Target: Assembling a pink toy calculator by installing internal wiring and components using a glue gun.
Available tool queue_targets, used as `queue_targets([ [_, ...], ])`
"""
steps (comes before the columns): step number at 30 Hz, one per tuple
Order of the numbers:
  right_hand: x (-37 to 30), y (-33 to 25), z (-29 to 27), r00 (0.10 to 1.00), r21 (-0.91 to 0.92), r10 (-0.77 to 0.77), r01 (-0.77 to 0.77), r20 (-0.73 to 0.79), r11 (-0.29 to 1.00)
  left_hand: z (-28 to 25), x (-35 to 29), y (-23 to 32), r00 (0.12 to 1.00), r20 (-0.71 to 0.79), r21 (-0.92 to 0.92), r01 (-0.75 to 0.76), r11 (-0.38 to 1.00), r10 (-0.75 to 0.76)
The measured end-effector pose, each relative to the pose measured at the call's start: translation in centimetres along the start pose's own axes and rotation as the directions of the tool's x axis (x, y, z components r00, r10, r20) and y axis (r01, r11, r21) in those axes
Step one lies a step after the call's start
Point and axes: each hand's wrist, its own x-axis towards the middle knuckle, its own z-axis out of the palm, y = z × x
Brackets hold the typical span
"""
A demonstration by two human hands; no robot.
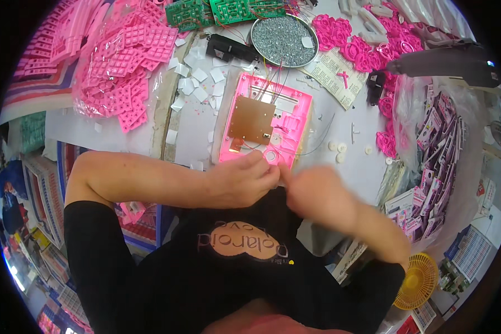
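Note:
An open pink plastic casing (301,119) lies in front of me, its inside facing up. A brown circuit board (253,121) sits in it, with thin wires trailing from the top and right. My left hand (242,181) is at the casing's near edge, fingers curled together beside a round white part (271,156); what they pinch is hidden. My right hand (320,195), smeared by motion, reaches in from the right. One of its fingers meets the casing's near right corner, close to the left fingertips.
Beyond the casing stand a round tray of screws (284,42), a black tool (231,49) and green circuit boards (234,11). Bagged pink keypads (133,61) lie left, white paper squares (200,75) nearer. At right are white discs (341,148), pink parts (356,50) and a dark power tool (445,68).

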Motion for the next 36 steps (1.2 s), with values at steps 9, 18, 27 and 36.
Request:
queue_targets([
  [9,11.0,3.3,-0.3,0.67,0.193,0.379,-0.338,-0.638,0.921,0.8,0.0,-8.3,0.8,-0.063,-0.356,0.541,0.762,-0.597],
  [18,9.7,2.4,1.8,0.547,0.348,0.268,0.046,-0.793,0.936,2.8,2.5,-11.9,0.692,-0.114,-0.335,0.649,0.683,-0.713],
  [27,7.2,4.2,-0.9,0.504,0.189,0.083,0.163,-0.86,0.968,2.4,3.3,-11.8,0.768,-0.324,-0.247,0.495,0.833,-0.553],
  [36,7.1,4.5,0.4,0.523,0.225,0.128,0.126,-0.843,0.966,1.4,3.6,-10.2,0.704,-0.06,-0.551,0.568,0.612,-0.708],
])
